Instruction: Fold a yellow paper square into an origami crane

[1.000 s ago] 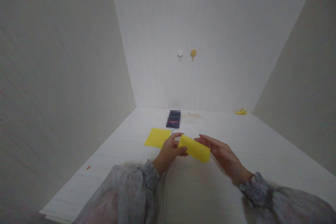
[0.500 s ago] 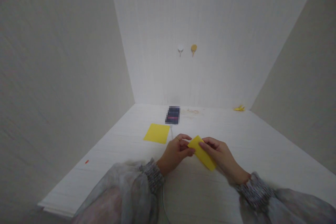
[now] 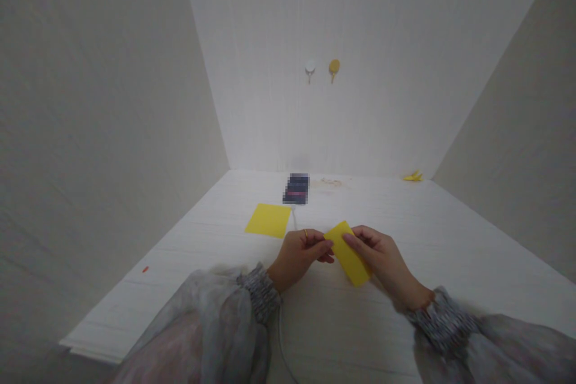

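A folded strip of yellow paper [image 3: 353,261] is held above the white table, tilted, between my two hands. My left hand [image 3: 306,252], with a ring on one finger, pinches its upper left edge between thumb and fingers. On the other side, my right hand [image 3: 375,249] grips the strip with the thumb on its face and the fingers behind it, partly hidden. A flat square sheet of yellow paper [image 3: 268,220] lies on the table beyond my left hand.
A phone [image 3: 296,189], blurred out, lies near the back wall with a white cable [image 3: 281,336] running towards me. At the back right corner sits a folded yellow paper piece [image 3: 413,176]. One white hook [image 3: 310,67] and one yellow hook [image 3: 333,67] are on the wall. A small red bit [image 3: 145,269] lies at left.
My left thumb and fingers have shifted up along the paper's left edge and now pinch it. The strip has turned a little more face-on to me. The view has tilted slightly down.
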Action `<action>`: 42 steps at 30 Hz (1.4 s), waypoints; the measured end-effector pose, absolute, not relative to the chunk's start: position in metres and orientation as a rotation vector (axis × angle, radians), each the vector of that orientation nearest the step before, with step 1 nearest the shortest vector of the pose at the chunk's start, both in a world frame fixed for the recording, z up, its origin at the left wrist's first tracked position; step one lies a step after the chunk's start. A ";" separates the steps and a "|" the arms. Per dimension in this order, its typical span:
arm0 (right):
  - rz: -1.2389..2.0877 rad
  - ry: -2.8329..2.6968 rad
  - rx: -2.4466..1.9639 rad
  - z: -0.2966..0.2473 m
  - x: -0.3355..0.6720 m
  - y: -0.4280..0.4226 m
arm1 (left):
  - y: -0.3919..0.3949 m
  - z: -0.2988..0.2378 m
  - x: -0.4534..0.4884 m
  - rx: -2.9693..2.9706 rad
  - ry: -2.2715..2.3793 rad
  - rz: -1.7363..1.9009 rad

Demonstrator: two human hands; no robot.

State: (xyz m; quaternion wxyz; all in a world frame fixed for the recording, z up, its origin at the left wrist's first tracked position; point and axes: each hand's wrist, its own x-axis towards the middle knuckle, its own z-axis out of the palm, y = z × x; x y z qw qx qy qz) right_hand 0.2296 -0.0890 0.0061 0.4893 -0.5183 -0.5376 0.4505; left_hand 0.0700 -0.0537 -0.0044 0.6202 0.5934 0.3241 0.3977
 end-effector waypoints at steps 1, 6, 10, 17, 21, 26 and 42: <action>1.100 -1.297 -1.256 0.006 0.230 -0.089 | -0.054 -0.005 0.070 1.372 0.739 0.904; 1.114 -1.261 -1.237 0.006 0.229 -0.089 | -0.053 -0.006 0.071 1.354 0.726 0.894; 1.127 -1.252 -1.232 0.008 0.228 -0.090 | -0.052 -0.007 0.071 1.339 0.721 0.901; 1.091 -1.277 -1.244 0.009 0.228 -0.091 | -0.053 -0.003 0.070 1.341 0.725 0.902; 1.083 -1.271 -1.274 0.009 0.228 -0.091 | -0.054 -0.001 0.070 1.318 0.726 0.909; 1.136 -1.287 -1.210 0.010 0.228 -0.090 | -0.054 -0.004 0.071 1.295 0.746 0.871; 1.182 -1.284 -1.239 0.009 0.230 -0.090 | -0.054 -0.011 0.069 1.323 0.685 0.690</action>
